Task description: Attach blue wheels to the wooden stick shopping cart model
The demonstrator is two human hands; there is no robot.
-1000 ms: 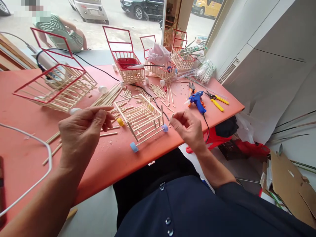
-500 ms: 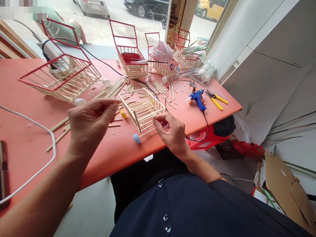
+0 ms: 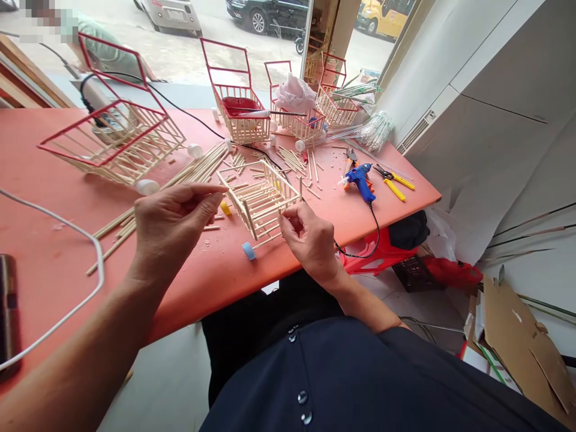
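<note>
A small basket frame of pale wooden sticks [image 3: 265,201] stands on the table in front of me, with a blue wheel [image 3: 249,251] at its near left corner and a yellow one [image 3: 225,208] on its left side. My left hand [image 3: 173,219] is closed in a pinch, its fingertips at the frame's left top rail; whether anything is between them is hidden. Close to the frame's near side, my right hand [image 3: 310,237] pinches a short wooden stick [image 3: 279,215], mostly covered by the fingers.
Red-trimmed stick carts [image 3: 121,141] stand at the back and left. Loose sticks [image 3: 198,165] lie behind the frame. A blue glue gun [image 3: 361,180] and yellow-handled pliers [image 3: 395,181] rest at right. A white cable [image 3: 96,258] crosses the left side. Someone sits beyond the window.
My left hand has shifted slightly right, bringing its pinched fingertips to the frame's left rail. The right hand has barely moved, still pinching at the near side.
</note>
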